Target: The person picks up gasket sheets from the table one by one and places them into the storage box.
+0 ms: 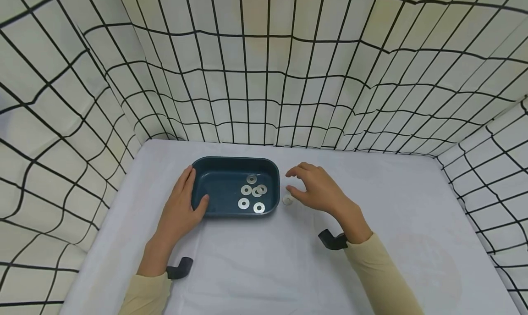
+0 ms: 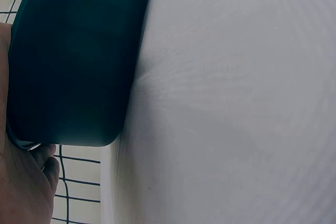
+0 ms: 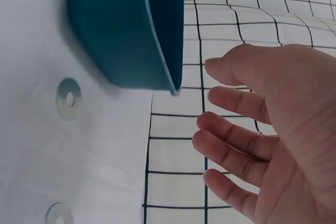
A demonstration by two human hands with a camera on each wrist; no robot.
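Note:
A dark teal rectangular tray sits on the white cloth, with several flat metal washers lying toward its right end. My left hand holds the tray's left end, thumb over the near rim and fingers along the end wall. In the left wrist view, its fingertips show past the tray's corner. To the right of the tray, my right hand hovers with loosely bent fingers spread apart and nothing between them. Below its thumb, a washer lies on the cloth. Two loose washers appear in the right wrist view.
White cloth covers the table. A black wire grid with pale sheeting behind it stands along the back and both sides. Black wrist mounts stick out from the sleeves.

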